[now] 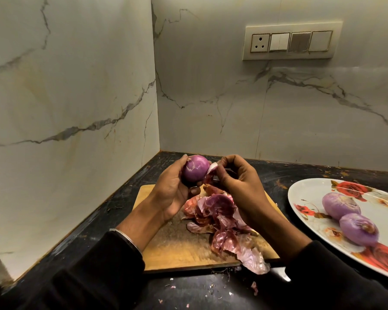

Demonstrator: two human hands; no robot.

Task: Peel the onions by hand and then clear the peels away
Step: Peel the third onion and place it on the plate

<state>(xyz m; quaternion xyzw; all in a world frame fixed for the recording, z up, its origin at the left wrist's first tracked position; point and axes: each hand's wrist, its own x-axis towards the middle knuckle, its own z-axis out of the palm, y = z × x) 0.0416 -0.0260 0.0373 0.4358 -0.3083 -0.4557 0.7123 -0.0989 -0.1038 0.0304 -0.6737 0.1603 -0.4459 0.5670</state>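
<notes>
Head view, near to far: we see loose peels (pixel 220 222) heaped on the board (pixel 179 249), some over its front edge, so scraps may hit the counter (pixel 94 222). Left hand (pixel 173 193) cups the onion (pixel 195 168); right hand (pixel 238 177) fingers pinch a skin strip (pixel 211 170). Strip could tear short, or the slick bulb could slip w/ a hard pull.

A scuffed wooden cutting board (pixel 182 249) carries papery peels (pixel 222 222) on the dark speckled surface (pixel 112 202), beside a glossy floral plate (pixel 309 198).
</notes>
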